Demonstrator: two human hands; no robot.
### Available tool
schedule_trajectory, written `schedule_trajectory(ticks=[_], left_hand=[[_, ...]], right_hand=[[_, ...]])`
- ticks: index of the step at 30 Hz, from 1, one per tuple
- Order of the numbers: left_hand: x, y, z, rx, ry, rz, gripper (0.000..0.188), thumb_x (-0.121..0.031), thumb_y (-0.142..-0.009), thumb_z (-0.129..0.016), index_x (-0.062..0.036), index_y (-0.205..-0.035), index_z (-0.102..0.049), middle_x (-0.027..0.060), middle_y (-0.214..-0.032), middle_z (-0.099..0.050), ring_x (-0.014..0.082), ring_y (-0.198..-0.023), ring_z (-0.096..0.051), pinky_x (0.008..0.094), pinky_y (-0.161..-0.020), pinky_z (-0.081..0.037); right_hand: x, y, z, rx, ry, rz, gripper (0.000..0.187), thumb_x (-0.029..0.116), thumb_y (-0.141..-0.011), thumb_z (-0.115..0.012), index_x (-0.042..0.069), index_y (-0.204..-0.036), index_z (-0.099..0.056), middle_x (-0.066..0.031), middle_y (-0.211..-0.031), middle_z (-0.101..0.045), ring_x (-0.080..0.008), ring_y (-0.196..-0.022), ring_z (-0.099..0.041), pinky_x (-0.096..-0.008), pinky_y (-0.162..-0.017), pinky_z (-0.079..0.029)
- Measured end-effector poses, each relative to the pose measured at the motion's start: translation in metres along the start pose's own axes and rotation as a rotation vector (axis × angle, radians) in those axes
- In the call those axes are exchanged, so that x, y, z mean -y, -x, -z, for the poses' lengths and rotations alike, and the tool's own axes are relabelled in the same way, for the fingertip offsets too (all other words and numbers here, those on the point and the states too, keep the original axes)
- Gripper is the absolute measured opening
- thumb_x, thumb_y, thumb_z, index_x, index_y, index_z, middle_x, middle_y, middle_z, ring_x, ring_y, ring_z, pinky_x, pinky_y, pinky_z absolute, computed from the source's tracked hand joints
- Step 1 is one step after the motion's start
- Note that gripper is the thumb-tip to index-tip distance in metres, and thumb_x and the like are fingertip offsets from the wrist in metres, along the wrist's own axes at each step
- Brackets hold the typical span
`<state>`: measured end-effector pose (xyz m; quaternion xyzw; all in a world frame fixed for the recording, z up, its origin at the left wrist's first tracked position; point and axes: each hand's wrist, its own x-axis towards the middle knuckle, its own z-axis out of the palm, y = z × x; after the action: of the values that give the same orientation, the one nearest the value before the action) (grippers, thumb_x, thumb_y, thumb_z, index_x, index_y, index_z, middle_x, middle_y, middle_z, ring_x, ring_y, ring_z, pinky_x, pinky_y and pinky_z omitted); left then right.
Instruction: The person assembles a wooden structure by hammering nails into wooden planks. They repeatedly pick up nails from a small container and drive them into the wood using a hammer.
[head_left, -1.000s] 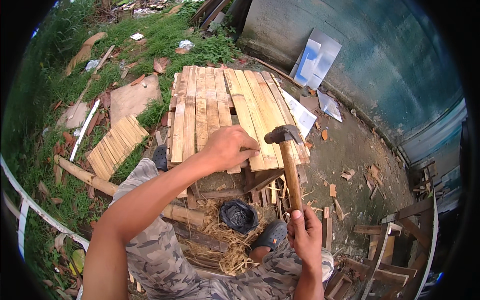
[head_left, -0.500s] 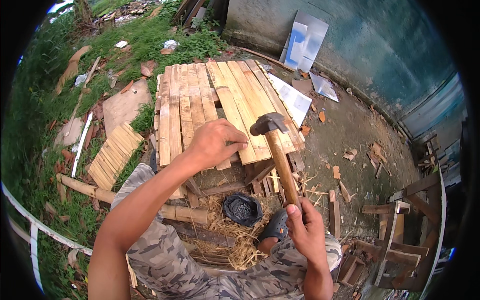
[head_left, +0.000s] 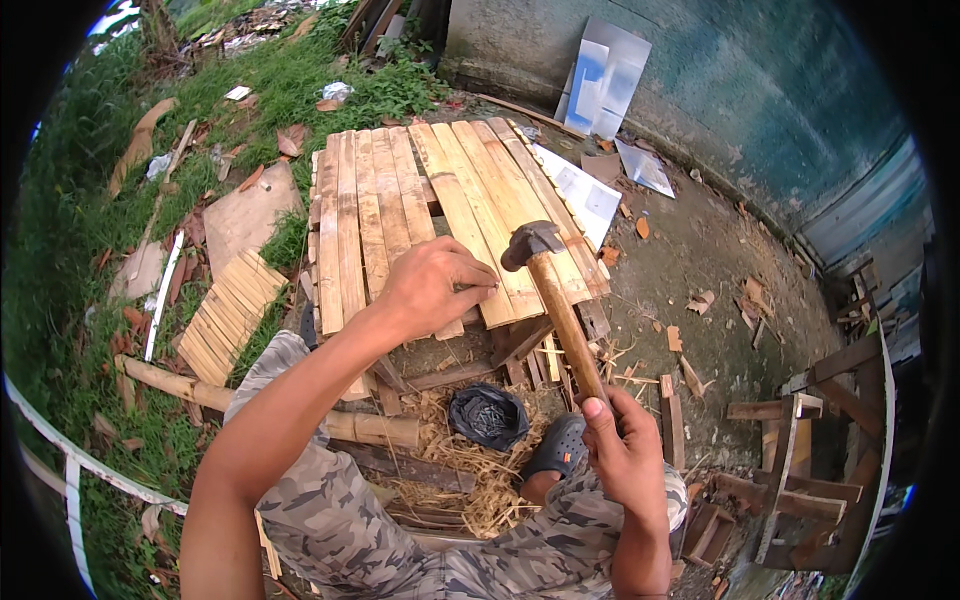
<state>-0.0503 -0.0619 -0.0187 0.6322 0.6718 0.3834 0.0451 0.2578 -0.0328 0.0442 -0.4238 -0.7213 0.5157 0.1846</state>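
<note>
My right hand point(head_left: 625, 445) is closed around the wooden handle of a claw hammer point(head_left: 565, 320). The dark metal head is raised over the slats, just right of my left hand point(head_left: 437, 285). Thumb and fingers of that left hand pinch a nail, barely visible at the fingertips, above the near end of a slat. Pale bamboo slats point(head_left: 470, 190) lie side by side as a panel, with a gap near the middle. Below the panel's near edge, a black bowl-shaped container point(head_left: 488, 416) holds many small grey nails.
Straw-like shavings point(head_left: 450, 490) surround the container, beside my clog point(head_left: 557, 447). A bamboo pole point(head_left: 370, 428) lies at the left, near a smaller slatted piece point(head_left: 232, 312) on the grass. Wooden frames point(head_left: 790, 460) stand at the right. A blue-green wall point(head_left: 740, 110) rises behind.
The hammer and my right hand have shifted very slightly to the right. My left hand keeps its pinch over the slat, nearly still.
</note>
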Motion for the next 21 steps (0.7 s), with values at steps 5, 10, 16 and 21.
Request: schedule_trajectory(ticks=[5, 10, 16, 21], left_hand=[[-0.0015, -0.0002, 0.0012, 0.033, 0.018, 0.025, 0.014, -0.021, -0.085, -0.08, -0.0115, -0.095, -0.084, 0.0041, -0.099, -0.079, 0.0242, -0.098, -0.069, 0.0397, -0.088, -0.056], [-0.0021, -0.0017, 0.0027, 0.055, 0.009, 0.046, 0.016, -0.023, -0.085, -0.08, -0.0118, -0.095, -0.084, 0.0044, -0.099, -0.079, 0.0247, -0.1, -0.068, 0.0401, -0.09, -0.055], [-0.0028, -0.0012, 0.0036, 0.06, -0.001, 0.064, 0.016, -0.024, -0.085, -0.08, -0.0124, -0.095, -0.084, 0.0044, -0.1, -0.079, 0.0242, -0.101, -0.068, 0.0407, -0.092, -0.054], [-0.0029, -0.0004, 0.0028, 0.056, 0.017, 0.078, 0.016, -0.024, -0.085, -0.08, -0.0132, -0.096, -0.084, 0.0048, -0.099, -0.079, 0.0245, -0.101, -0.067, 0.041, -0.091, -0.055]], right_hand=[[0.0067, 0.0004, 0.0018, 0.009, -0.089, -0.011, 0.031, 0.029, -0.107, -0.061, -0.001, -0.105, -0.068, 0.0, -0.067, -0.055, -0.0071, -0.062, -0.048, -0.027, -0.056, -0.04], [0.0064, 0.0012, 0.001, -0.004, 0.013, -0.014, 0.03, 0.029, -0.106, -0.062, -0.002, -0.106, -0.067, -0.0022, -0.065, -0.054, -0.0093, -0.062, -0.049, -0.0307, -0.056, -0.041], [0.0067, 0.004, 0.0, 0.02, 0.095, -0.05, 0.03, 0.03, -0.105, -0.063, 0.0, -0.108, -0.068, -0.0045, -0.065, -0.054, -0.0105, -0.062, -0.05, -0.0313, -0.058, -0.043], [0.0114, 0.0035, 0.0031, -0.044, 0.028, 0.028, 0.033, 0.031, -0.105, -0.063, -0.001, -0.108, -0.068, -0.0053, -0.065, -0.056, -0.0121, -0.061, -0.051, -0.0322, -0.058, -0.043]])
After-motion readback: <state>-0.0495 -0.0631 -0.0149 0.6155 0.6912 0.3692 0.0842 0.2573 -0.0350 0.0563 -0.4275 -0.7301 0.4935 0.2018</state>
